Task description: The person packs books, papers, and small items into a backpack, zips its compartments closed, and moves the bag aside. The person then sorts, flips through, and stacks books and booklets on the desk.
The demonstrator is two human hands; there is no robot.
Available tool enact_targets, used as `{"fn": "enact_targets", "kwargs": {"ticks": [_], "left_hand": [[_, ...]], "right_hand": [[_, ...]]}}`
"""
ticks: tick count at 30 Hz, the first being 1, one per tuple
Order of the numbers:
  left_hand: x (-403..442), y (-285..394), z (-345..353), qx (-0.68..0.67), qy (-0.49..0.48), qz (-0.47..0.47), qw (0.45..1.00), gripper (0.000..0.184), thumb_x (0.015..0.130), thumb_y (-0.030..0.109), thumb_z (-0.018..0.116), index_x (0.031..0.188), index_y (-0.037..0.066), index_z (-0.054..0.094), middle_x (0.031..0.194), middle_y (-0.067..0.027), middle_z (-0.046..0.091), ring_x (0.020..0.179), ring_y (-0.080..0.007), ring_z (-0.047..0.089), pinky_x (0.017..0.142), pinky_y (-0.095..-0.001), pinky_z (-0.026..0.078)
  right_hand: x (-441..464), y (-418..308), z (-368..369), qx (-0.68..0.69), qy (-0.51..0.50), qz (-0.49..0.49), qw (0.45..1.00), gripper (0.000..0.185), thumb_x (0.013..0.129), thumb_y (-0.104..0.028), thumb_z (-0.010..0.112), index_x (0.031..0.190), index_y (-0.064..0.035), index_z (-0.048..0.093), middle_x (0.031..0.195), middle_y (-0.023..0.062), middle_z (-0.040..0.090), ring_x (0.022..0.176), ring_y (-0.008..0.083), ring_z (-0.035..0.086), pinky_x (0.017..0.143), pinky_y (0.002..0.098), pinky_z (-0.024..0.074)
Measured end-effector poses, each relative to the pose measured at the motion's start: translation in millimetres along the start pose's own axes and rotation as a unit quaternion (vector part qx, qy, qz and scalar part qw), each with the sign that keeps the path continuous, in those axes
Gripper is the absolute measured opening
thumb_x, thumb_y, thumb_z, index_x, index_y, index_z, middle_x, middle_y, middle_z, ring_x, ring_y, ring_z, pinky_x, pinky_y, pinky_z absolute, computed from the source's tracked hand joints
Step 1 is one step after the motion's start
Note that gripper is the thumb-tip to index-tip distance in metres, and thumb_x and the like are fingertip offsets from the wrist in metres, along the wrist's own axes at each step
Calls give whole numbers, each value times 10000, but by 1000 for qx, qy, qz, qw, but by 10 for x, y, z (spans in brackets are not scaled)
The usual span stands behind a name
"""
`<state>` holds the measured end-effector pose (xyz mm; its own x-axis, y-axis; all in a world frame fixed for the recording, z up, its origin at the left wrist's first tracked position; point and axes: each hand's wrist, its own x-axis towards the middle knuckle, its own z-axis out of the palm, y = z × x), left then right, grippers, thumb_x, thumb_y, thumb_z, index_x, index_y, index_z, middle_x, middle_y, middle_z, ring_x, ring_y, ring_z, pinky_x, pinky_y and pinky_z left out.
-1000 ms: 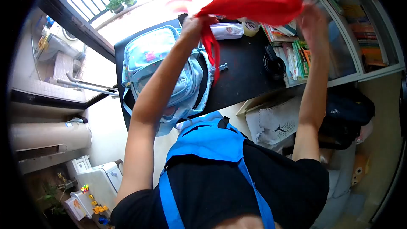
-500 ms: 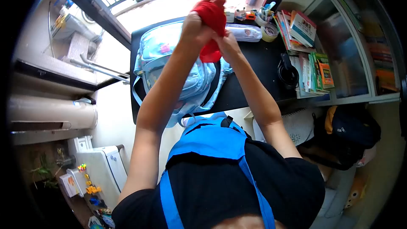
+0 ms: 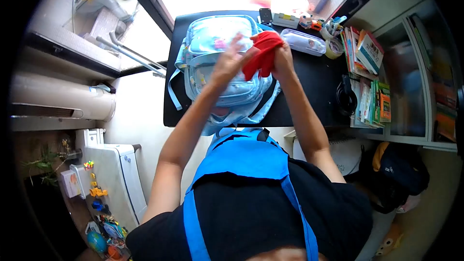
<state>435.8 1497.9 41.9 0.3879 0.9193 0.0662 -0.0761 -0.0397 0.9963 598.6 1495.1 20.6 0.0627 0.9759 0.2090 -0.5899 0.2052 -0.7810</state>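
Cloth (image 3: 262, 52), one red piece, pinched by right hand (image 3: 284, 62); left hand (image 3: 231, 63) spread near one backpack (image 3: 205, 34).

Backpack (image 3: 227, 84) is pale blue with a pink patch, cloth (image 3: 263, 53) is solid red, desk (image 3: 309, 94) plain black, apron (image 3: 241, 157) bright blue over a black tee (image 3: 251, 212).

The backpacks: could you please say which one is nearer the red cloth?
The light blue backpack, on the black table close to the red cloth; the dark backpack with a yellow panel lies farther right.
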Motion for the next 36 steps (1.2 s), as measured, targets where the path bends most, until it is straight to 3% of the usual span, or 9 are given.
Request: {"fn": "enact_targets", "kwargs": {"ticks": [3, 8, 14, 18, 20, 24, 28, 31, 36], "left_hand": [[-101, -68, 235, -52, -111, 0, 992, 588, 869, 213, 610, 1346, 5, 337, 1177, -119, 520, 1028, -171, 544, 863, -279, 462], [18, -416, -21, -71, -47, -47, 995, 329, 816, 52, 549, 1138, -15, 540, 940, -121, 640, 809, -191, 621, 739, -285, 497], [-96, -526, 7, 397, -163, 153, 890, 429, 744, 36, 576, 1167, -19, 529, 1094, -229, 544, 1018, -354, 534, 886, -411, 439], [219, -107, -763, 138, -273, 69, 950, 340, 777, 3, 546, 1105, 31, 632, 1100, -153, 611, 1057, -242, 555, 955, -376, 429], [463, -206, -1276, 450, -156, 174, 862, 478, 728, -33, 510, 1184, 87, 589, 1174, -145, 572, 1116, -294, 515, 1013, -408, 375], [547, -342, -1609, 752, -251, 109, 600, 842, 680, 36, 704, 1408, 226, 323, 1446, -75, 307, 1300, -311, 325, 1039, -534, 306], [792, -501, -1520, 704, -243, 207, 634, 781, 693, 58, 704, 1383, 216, 373, 1428, -72, 350, 1301, -299, 333, 1067, -498, 300], [1071, -393, -1553, 422, -406, 84, 806, 647, 708, 64, 685, 1310, 185, 481, 1313, -105, 486, 1260, -280, 397, 1100, -396, 294], [965, -294, -1703, 736, -384, 101, 548, 992, 649, 111, 791, 1435, 295, 215, 1489, -47, 236, 1371, -293, 215, 1083, -550, 248]], "right_hand": [[-105, 102, 136, -142, 52, -63, 986, 363, 903, -286, 559, 1104, 16, 560, 1027, 95, 628, 879, 143, 603, 773, 248, 478], [-502, 172, -47, -120, 123, 173, 970, 434, 895, -285, 591, 1213, -9, 483, 1119, 89, 579, 1081, 157, 525, 925, 370, 411], [-637, 634, -6, 66, 214, 154, 962, 335, 924, -217, 554, 1186, -27, 470, 1053, 105, 587, 957, 199, 591, 813, 323, 498], [-549, 311, 135, 101, 289, 120, 944, 280, 950, -153, 467, 1171, 17, 440, 1104, 204, 585, 1004, 321, 603, 872, 423, 503], [-496, 195, 89, 77, 269, 96, 955, 308, 969, -200, 425, 1187, 17, 427, 1123, 224, 576, 1057, 344, 574, 918, 463, 467], [-342, 114, 205, 119, 213, 89, 966, 382, 991, -274, 359, 1267, -13, 401, 1268, 188, 499, 1189, 287, 477, 1004, 437, 398], [-173, 123, 411, 139, 187, 28, 972, 416, 987, -321, 367, 1298, -46, 382, 1281, 159, 490, 1144, 265, 511, 976, 426, 417], [-10, 183, 237, 108, 141, 57, 983, 446, 972, -328, 417, 1297, -26, 376, 1203, 175, 540, 1133, 277, 522, 952, 415, 435], [101, 816, -284, -167, 239, 97, 952, 421, 948, -316, 479, 1241, -18, 430, 1179, 154, 550, 1081, 236, 557, 936, 358, 433]]}}
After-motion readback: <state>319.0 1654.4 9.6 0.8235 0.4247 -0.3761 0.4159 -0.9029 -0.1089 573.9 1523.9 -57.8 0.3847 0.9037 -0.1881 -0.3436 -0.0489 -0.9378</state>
